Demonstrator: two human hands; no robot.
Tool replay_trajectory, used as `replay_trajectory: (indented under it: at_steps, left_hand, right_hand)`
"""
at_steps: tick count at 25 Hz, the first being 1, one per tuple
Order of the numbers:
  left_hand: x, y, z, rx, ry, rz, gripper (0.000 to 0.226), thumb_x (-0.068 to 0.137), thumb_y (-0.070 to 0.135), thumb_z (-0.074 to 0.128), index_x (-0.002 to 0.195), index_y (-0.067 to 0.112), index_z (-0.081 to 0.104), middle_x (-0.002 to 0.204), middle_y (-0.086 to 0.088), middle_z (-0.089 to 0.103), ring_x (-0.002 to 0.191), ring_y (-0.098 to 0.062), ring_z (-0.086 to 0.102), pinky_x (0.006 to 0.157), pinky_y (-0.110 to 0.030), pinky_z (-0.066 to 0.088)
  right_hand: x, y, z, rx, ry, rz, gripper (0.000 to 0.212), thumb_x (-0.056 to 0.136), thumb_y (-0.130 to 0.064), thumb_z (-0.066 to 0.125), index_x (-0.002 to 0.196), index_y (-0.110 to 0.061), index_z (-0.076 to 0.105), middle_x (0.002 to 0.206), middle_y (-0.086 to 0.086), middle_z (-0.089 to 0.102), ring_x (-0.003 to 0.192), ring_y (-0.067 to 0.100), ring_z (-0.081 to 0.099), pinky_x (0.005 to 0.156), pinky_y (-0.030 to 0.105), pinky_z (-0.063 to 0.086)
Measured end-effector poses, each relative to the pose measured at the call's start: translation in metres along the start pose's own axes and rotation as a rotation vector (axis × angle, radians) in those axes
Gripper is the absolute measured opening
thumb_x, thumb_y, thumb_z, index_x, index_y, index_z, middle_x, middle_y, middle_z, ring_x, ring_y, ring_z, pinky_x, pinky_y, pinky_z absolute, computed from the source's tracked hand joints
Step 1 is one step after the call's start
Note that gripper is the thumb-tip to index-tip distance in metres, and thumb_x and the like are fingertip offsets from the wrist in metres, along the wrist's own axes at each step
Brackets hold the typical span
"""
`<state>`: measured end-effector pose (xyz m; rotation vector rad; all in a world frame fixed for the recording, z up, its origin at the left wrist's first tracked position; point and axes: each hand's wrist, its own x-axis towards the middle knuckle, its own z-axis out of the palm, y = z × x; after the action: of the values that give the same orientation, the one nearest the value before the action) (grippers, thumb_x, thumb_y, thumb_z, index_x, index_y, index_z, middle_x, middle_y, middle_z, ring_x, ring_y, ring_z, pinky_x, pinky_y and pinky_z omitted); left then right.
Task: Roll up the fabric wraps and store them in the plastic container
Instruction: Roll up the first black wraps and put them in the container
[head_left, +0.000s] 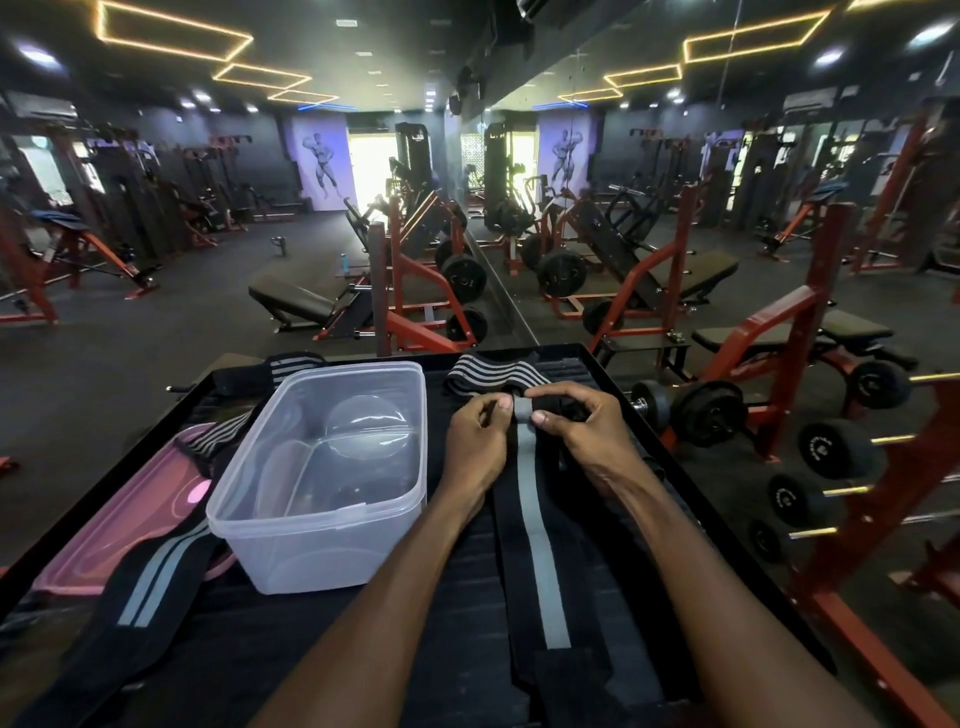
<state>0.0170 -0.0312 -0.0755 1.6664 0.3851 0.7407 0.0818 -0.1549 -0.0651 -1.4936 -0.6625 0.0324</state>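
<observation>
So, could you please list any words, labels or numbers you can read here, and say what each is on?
None can be read.
Dumbbells: pale marks on the end faces, too small and blurred.
Weight plate: faint marks, unreadable.
Container, wrap: no text visible.

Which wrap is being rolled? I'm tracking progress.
The single-grey-stripe wrap, its far end pinched by both hands; the others lie untouched.

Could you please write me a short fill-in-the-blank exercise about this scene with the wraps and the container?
1. Both hands, left hand and right hand, are rolling a black wrap with one ____ stripe.
2. The clear container holds ____ wraps.
3. The pink lid lies to the container's ____.

Missing words: grey; no; left
</observation>
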Motion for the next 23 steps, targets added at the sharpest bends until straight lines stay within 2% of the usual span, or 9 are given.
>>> replay_trajectory:
  at_steps: [2,6,8,11,14,17,19,23]
  left_hand:
    - [0.0002,-0.0004,-0.0021,0.033,0.034,0.018,0.015,0.095,0.007,0.059,0.100,0.012,0.071,0.097,0.000,0.072,0.092,-0.011,0.065,0.075,-0.008,0.044]
    - [-0.0011,0.0041,-0.0073,0.048,0.114,0.075,0.020,0.090,0.000,0.061,0.094,0.017,0.072,0.091,0.006,0.071,0.086,-0.004,0.065,0.076,-0.005,0.045]
    - [-0.0033,0.0062,-0.0059,-0.008,0.097,0.090,0.019,0.090,0.000,0.063,0.096,0.015,0.072,0.093,0.006,0.072,0.089,-0.004,0.066,0.080,-0.007,0.047]
    - [-0.0044,0.0052,-0.0023,-0.085,0.022,0.046,0.011,0.092,0.018,0.067,0.100,0.012,0.072,0.097,0.001,0.075,0.094,-0.010,0.069,0.085,-0.019,0.052]
    - [-0.0030,0.0025,-0.0020,-0.018,-0.032,-0.009,0.019,0.094,0.031,0.064,0.098,0.015,0.073,0.091,0.002,0.076,0.089,-0.012,0.071,0.083,-0.030,0.054]
    - [-0.0010,0.0027,-0.0052,-0.029,0.019,0.004,0.008,0.092,0.022,0.065,0.088,0.019,0.072,0.085,0.003,0.075,0.083,-0.011,0.070,0.083,-0.035,0.054]
    - [-0.0020,0.0029,-0.0057,-0.025,0.026,0.026,0.007,0.091,0.015,0.065,0.086,0.019,0.070,0.085,0.002,0.075,0.082,-0.011,0.068,0.083,-0.035,0.053]
    - [-0.0043,0.0028,-0.0022,-0.076,-0.032,0.020,0.010,0.090,0.011,0.067,0.099,0.015,0.069,0.097,0.000,0.075,0.095,-0.013,0.070,0.092,-0.033,0.054]
  right_hand:
    - [-0.0010,-0.0004,0.0007,0.012,-0.034,-0.035,0.028,0.077,0.011,0.072,0.098,-0.007,0.076,0.094,-0.001,0.074,0.086,0.001,0.068,0.076,0.015,0.050]
    - [0.0003,0.0013,0.0043,-0.026,-0.049,0.045,0.011,0.089,-0.011,0.070,0.099,-0.015,0.074,0.090,-0.003,0.070,0.075,0.000,0.063,0.061,0.016,0.049]
    - [0.0021,0.0026,0.0028,-0.072,-0.020,0.003,0.010,0.091,-0.008,0.067,0.094,-0.015,0.073,0.085,-0.004,0.070,0.074,-0.003,0.062,0.065,0.014,0.049]
    - [0.0027,0.0013,-0.0011,-0.065,0.032,-0.063,0.016,0.087,0.002,0.067,0.095,-0.010,0.074,0.091,-0.001,0.073,0.083,-0.002,0.066,0.077,0.012,0.050]
    - [0.0010,-0.0001,-0.0019,-0.027,0.038,-0.069,0.020,0.084,0.006,0.067,0.098,-0.007,0.074,0.093,0.001,0.073,0.083,-0.002,0.067,0.077,0.012,0.050]
    - [0.0008,0.0030,0.0009,0.023,-0.012,0.037,0.013,0.088,-0.007,0.070,0.097,-0.015,0.076,0.087,-0.001,0.071,0.073,0.001,0.064,0.063,0.015,0.047]
    - [0.0019,0.0060,0.0021,0.035,-0.034,0.076,0.006,0.090,-0.018,0.070,0.091,-0.020,0.076,0.086,-0.001,0.071,0.076,0.007,0.062,0.066,0.022,0.048]
    - [0.0033,0.0033,-0.0005,-0.038,0.023,-0.026,0.013,0.087,-0.003,0.070,0.091,-0.016,0.074,0.090,-0.004,0.073,0.082,-0.002,0.065,0.078,0.013,0.050]
